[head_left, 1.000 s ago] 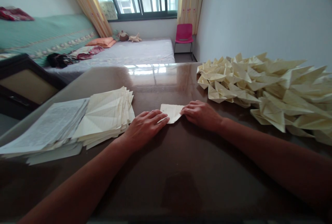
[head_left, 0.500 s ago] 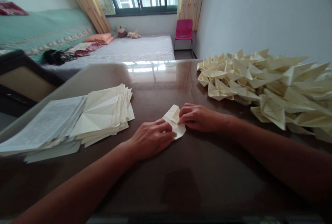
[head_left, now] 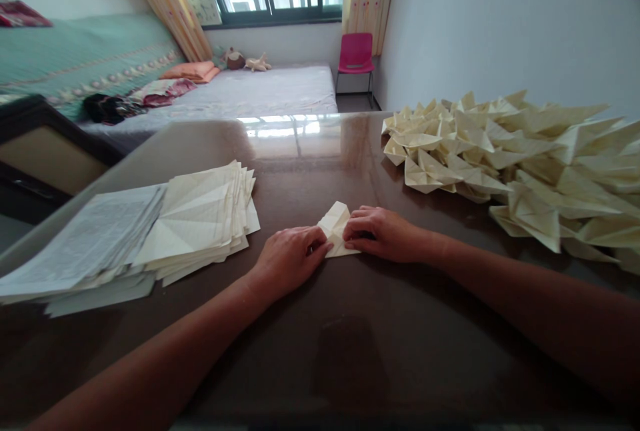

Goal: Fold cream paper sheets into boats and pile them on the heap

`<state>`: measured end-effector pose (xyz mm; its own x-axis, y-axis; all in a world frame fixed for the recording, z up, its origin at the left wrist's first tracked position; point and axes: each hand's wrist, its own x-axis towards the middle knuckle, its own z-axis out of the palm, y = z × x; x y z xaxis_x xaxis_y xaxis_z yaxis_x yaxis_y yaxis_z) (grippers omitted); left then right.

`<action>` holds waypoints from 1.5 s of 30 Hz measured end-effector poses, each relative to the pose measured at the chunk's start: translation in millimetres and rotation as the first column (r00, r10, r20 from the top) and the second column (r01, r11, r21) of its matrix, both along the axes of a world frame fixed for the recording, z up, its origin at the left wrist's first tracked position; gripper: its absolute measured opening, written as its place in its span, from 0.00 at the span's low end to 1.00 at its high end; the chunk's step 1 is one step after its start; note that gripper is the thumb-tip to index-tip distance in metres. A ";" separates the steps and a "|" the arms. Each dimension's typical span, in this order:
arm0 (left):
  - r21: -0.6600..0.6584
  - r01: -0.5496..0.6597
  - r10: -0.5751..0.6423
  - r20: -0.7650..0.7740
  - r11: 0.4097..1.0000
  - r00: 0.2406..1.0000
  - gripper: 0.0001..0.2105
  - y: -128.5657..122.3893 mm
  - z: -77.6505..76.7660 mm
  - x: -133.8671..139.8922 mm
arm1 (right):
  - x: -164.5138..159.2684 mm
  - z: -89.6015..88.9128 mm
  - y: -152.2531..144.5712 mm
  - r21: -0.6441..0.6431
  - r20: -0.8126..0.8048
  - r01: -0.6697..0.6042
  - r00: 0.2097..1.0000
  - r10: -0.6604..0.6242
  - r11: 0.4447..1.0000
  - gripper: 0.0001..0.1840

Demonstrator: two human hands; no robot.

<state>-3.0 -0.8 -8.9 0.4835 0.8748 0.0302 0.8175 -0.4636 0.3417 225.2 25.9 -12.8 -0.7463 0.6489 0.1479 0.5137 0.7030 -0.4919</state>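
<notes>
A small piece of cream paper (head_left: 334, 221), partly folded, lies on the glossy brown table (head_left: 280, 364) in front of me. My left hand (head_left: 290, 254) closes on its left edge, thumb and fingers pinched together. On the opposite edge my right hand (head_left: 380, 232) has its fingers curled over the paper, thumb below. Both hands rest low at the table surface, and their fingers cover the paper's sides.
To the left lie a stack of creased cream sheets (head_left: 195, 211) and a pile of printed sheets (head_left: 95, 238). Many folded paper shapes (head_left: 530, 214) heap up at the right. Beyond the table are a bed (head_left: 285, 91) and a pink chair (head_left: 356, 54).
Both hands now pinch opposite sides of the paper at a similar height. My left hand has shifted slightly up and left, my right slightly down. The paper's near edge looks straighter.
</notes>
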 end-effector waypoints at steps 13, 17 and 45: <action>0.057 0.001 0.010 -0.195 0.998 0.981 0.11 0.9 7.8 11.4 | -14.4 4.2 -12.9 0.117 0.178 0.181 0.964 -0.200 0.976 0.11; 0.055 0.008 0.005 -0.237 0.998 0.972 0.12 1.5 9.2 13.5 | -18.1 6.1 -14.5 0.127 0.236 0.203 0.945 -0.228 0.971 0.11; 0.278 0.094 -0.005 -0.303 0.956 0.953 0.10 -5.1 4.6 14.8 | -13.0 7.3 -21.5 0.393 0.373 -0.088 0.925 -0.071 0.915 0.11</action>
